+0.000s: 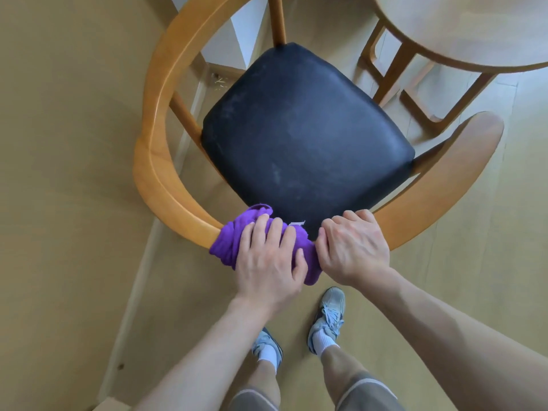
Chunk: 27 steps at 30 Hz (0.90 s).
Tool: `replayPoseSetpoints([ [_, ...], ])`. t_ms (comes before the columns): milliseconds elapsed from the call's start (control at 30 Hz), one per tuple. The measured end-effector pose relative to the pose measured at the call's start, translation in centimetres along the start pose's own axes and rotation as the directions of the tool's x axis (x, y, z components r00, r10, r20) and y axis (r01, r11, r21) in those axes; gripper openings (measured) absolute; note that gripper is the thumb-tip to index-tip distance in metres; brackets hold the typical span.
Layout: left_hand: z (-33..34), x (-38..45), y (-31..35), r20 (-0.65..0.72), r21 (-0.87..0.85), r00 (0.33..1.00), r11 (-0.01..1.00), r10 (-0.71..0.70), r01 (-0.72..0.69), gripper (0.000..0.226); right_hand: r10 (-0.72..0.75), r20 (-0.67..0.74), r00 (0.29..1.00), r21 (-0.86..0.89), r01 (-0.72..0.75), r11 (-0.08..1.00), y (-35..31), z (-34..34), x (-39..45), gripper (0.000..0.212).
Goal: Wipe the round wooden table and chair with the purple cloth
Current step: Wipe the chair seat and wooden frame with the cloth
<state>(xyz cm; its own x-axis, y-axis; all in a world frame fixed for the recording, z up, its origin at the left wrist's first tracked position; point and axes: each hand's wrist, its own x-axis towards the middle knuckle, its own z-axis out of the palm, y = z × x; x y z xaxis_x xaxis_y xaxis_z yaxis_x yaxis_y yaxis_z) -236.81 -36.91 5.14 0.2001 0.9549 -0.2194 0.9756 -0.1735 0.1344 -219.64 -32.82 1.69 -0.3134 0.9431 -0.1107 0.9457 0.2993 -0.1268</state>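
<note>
A wooden chair (154, 161) with a curved backrest rail and a dark padded seat (305, 134) stands right below me. The purple cloth (228, 241) is bunched over the near part of the backrest rail. My left hand (268, 259) lies on top of the cloth, its fingers curled over it and the rail. Just to its right, my right hand (353, 247) grips the same rail, touching the cloth's edge. The round wooden table (462, 28) shows at the top right, only partly in view.
The table's wooden legs (394, 75) stand close to the chair's right side. A pale wall (53, 143) runs along the left with a skirting board. My two feet in grey sneakers (327, 318) stand on the beige floor behind the chair.
</note>
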Motion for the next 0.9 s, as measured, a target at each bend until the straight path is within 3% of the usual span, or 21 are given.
replayPoseSetpoints([
  [133, -0.7, 0.6, -4.5, -0.110, 0.102, 0.987, 0.990, 0.113, -0.102, 0.043, 0.000, 0.032, 0.999, -0.013, 0.000, 1.000, -0.3, -0.6, 0.3, 0.042],
  [367, -6.8, 1.5, -15.7, -0.077, 0.187, 0.994, 0.980, 0.079, -0.063, 0.074, 0.011, 0.045, 0.999, 0.019, -0.012, 1.000, -0.2, -0.8, 0.3, 0.045],
  [467, -8.1, 1.7, -18.3, -0.093, 0.085, 0.984, 0.984, -0.150, 0.158, 0.075, 0.030, 0.095, 0.995, 0.028, -0.033, 0.999, -0.4, -1.3, 0.4, 0.043],
  [533, -7.6, 1.8, -17.4, -0.112, -0.132, 0.930, 0.933, -0.349, 0.334, 0.072, 0.073, 0.146, 0.987, 0.054, -0.081, 0.995, -0.7, -1.7, 0.6, 0.040],
  [600, -6.6, 2.4, -14.9, -0.122, -0.339, 0.852, 0.828, -0.509, 0.446, 0.072, 0.150, 0.192, 0.970, 0.220, -0.192, 0.957, -2.0, -2.4, 1.3, 0.026],
  [667, -5.8, 3.1, -12.2, -0.178, -0.443, 0.778, 0.755, -0.603, 0.484, 0.073, 0.172, 0.250, 0.953, 0.443, -0.270, 0.855, -5.3, -3.2, 2.5, 0.014],
  [767, -5.4, 3.8, -10.2, -0.324, -0.550, 0.669, 0.708, -0.669, 0.443, 0.062, 0.059, 0.237, 0.970, 0.708, -0.214, 0.673, -12.4, -4.6, 5.2, 0.021],
  [833, -5.1, 3.8, -10.6, -0.382, -0.546, 0.654, 0.731, -0.653, 0.410, 0.053, 0.050, 0.195, 0.979, 0.883, -0.198, 0.425, -16.2, -5.6, 8.1, 0.028],
  [900, -4.5, 3.7, -11.1, -0.408, -0.524, 0.679, 0.765, -0.611, 0.374, 0.042, 0.088, 0.278, 0.957, 0.944, -0.289, 0.158, -18.2, -6.0, 11.2, 0.029],
])
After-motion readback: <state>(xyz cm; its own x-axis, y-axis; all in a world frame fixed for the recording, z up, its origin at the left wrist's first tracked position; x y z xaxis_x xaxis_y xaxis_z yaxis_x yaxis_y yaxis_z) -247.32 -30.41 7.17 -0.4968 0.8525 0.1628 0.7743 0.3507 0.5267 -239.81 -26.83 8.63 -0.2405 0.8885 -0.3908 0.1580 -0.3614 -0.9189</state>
